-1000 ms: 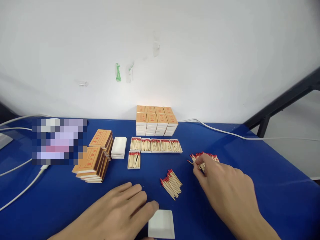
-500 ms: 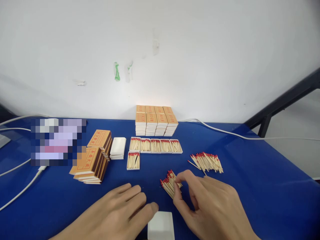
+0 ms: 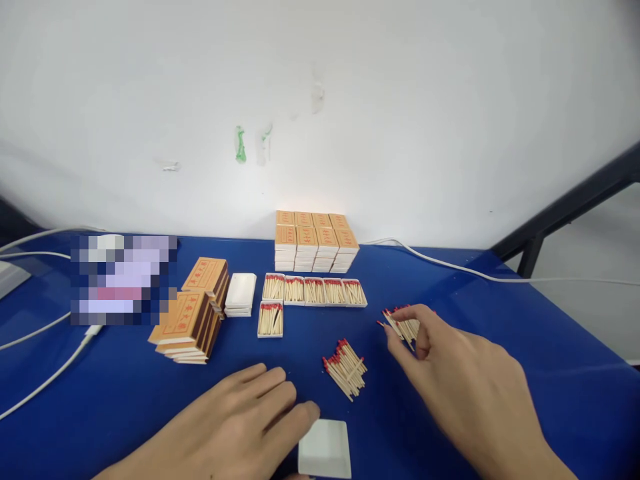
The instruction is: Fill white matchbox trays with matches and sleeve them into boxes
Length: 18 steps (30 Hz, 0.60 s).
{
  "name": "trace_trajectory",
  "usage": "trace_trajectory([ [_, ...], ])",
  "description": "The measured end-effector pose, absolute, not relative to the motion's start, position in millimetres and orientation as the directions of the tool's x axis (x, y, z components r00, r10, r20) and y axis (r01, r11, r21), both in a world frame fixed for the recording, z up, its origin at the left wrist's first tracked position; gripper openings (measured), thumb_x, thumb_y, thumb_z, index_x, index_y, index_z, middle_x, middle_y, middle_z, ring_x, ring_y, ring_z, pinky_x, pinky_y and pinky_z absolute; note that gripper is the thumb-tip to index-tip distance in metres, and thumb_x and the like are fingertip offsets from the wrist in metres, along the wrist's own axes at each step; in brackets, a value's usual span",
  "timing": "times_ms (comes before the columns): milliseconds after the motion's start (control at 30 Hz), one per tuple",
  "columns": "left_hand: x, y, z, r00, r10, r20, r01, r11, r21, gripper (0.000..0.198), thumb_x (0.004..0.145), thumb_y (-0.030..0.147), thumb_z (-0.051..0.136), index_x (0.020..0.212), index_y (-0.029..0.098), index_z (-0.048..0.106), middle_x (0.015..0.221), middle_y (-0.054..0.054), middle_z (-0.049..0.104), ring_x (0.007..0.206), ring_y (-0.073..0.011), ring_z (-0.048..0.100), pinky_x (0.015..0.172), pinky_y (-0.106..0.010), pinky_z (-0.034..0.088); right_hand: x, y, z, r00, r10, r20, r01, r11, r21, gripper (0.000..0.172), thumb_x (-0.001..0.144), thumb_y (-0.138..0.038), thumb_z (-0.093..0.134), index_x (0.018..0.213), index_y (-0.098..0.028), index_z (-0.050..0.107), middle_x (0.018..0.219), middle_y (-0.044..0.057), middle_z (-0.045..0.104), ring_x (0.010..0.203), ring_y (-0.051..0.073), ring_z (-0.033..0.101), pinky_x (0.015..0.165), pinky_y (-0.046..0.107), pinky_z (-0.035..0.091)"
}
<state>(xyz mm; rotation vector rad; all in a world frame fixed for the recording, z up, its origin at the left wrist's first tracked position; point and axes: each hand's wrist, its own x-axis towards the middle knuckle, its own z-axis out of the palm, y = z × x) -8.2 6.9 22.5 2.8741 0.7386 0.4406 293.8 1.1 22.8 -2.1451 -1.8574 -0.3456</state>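
Matches (image 3: 411, 328) at right hand (image 3: 465, 373), grip narrowly parted, left hand (image 3: 240, 420) at white tray (image 3: 325, 443), hold unclear

You've got 2 hands in frame, your L hand (image 3: 235, 427) + your R hand (image 3: 465, 373). Ctr: 6 match-filled trays (image 3: 271, 335), i.e. 5 in a row + 1 below. Btm ctr: 1 shallow white tray (image 3: 325, 448). Ctr to rt: 2 loose match piles (image 3: 345, 371). Above ctr: 1 box block (image 3: 317, 241), 8 tops showing. L of ctr: 2 orange box stacks (image 3: 184, 320), 1 white stack (image 3: 241, 292).
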Motion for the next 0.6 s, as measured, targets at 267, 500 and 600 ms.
trace_trajectory([
  [267, -5.6, 9.5, 24.0, 0.824, 0.511, 0.246, 0.465, -0.857, 0.224, 0.032, 0.113, 0.049, 0.063, 0.129, 0.025, 0.075, 0.108, -0.002, 0.083, 0.102, -0.0226, 0.078, 0.101, -0.036, 0.063, 298.2, 4.2, 19.9, 0.202, 0.958, 0.205, 0.961, -0.234, 0.145, 0.018, 0.102, -0.041, 0.062, 0.099, -0.029, 0.076, 0.064, 0.002, 0.076, 0.052, 0.032, 0.072, 0.052, 0.032, 0.023],
  [500, -6.9, 8.1, 24.1, 0.825, 0.516, 0.231, 0.47, -0.853, 0.226, 0.035, 0.116, 0.049, 0.055, 0.133, 0.024, 0.073, 0.112, -0.004, 0.083, 0.105, -0.0234, 0.078, 0.104, -0.038, 0.062, 297.9, 5.6, 17.5, 0.17, 0.965, 0.199, 0.973, -0.196, 0.121, 0.015, 0.101, -0.036, 0.063, 0.098, -0.032, 0.077, 0.07, 0.003, 0.079, 0.056, 0.033, 0.073, 0.055, 0.031, 0.023],
  [600, -7.2, 7.3, 27.2, 0.824, 0.514, 0.239, 0.469, -0.854, 0.225, 0.034, 0.116, 0.047, 0.057, 0.134, 0.024, 0.073, 0.112, -0.003, 0.083, 0.108, -0.0234, 0.078, 0.104, -0.037, 0.062, 298.0, 6.5, 18.0, 0.18, 0.964, 0.194, 0.974, -0.202, 0.104, 0.017, 0.101, -0.038, 0.062, 0.095, -0.03, 0.076, 0.067, 0.003, 0.077, 0.055, 0.032, 0.072, 0.055, 0.032, 0.022],
])
